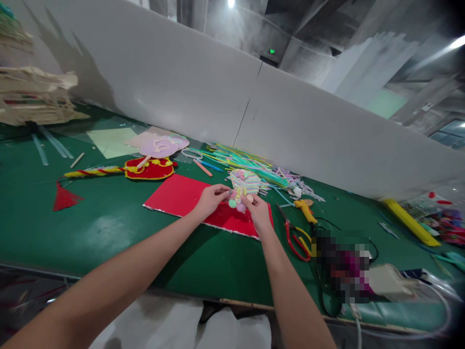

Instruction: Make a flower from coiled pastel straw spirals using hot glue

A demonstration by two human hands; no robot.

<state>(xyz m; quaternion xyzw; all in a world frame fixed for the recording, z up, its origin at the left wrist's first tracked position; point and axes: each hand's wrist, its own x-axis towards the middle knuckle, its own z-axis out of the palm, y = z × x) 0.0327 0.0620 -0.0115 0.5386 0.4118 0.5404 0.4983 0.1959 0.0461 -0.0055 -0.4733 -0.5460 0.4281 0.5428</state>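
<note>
As you lean over a green worktable (pixel 105 232), your left hand (pixel 213 199) and right hand (pixel 258 209) meet at the center of the frame, fingertips closed on opposite sides of a small pastel cluster (pixel 240 203) with rounded pink, mint, yellow and lilac parts. Your two hands hold it above the right part of a red board (pixel 174 194), whose near edge is rough and white. Just beyond your fingers sits a striped pastel piece (pixel 245 182) with pink trim; whether it is joined to the cluster, you cannot tell from this angle. Behind it, a loose heap of thin colored sticks (pixel 250 167) spreads toward a pale partition (pixel 181 72).

Right of center, near your right hand, red-handled scissors (pixel 288 232) lie below a yellow glue gun (pixel 305 212). Left of center rests a red panel with yellow edging (pixel 150 169), its twisted handle (pixel 98 171) running left toward a red tassel (pixel 65 198). A lilac piece (pixel 162 145) lies just above the panel, beside a pale green sheet (pixel 113 143).
</note>
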